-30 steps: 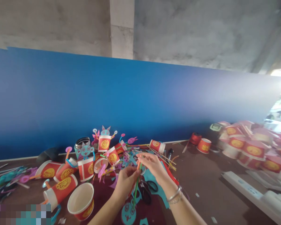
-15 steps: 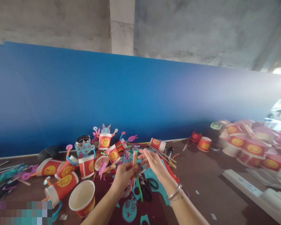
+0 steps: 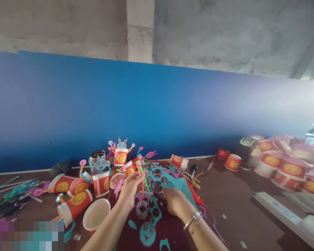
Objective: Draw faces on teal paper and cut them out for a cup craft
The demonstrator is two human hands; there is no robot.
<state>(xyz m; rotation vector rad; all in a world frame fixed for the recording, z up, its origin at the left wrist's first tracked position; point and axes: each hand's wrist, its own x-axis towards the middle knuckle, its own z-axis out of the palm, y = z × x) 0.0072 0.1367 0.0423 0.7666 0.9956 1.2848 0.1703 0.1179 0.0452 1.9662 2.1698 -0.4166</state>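
Orange and green slender plastic straws [image 3: 146,185] pinched in left hand [image 3: 131,188] alone, beyond round blue paper face [image 3: 147,234]. Right hand [image 3: 176,201], moments ago near straws, now curled lower, right of face; contents unclear. Two-handed straw work seems paused.

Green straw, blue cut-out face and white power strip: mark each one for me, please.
Green straw [image 3: 147,185]: head view, just below the middle of its length.
Blue cut-out face [image 3: 147,234]: head view, middle of the drawn face.
White power strip [image 3: 279,210]: head view, socket side.
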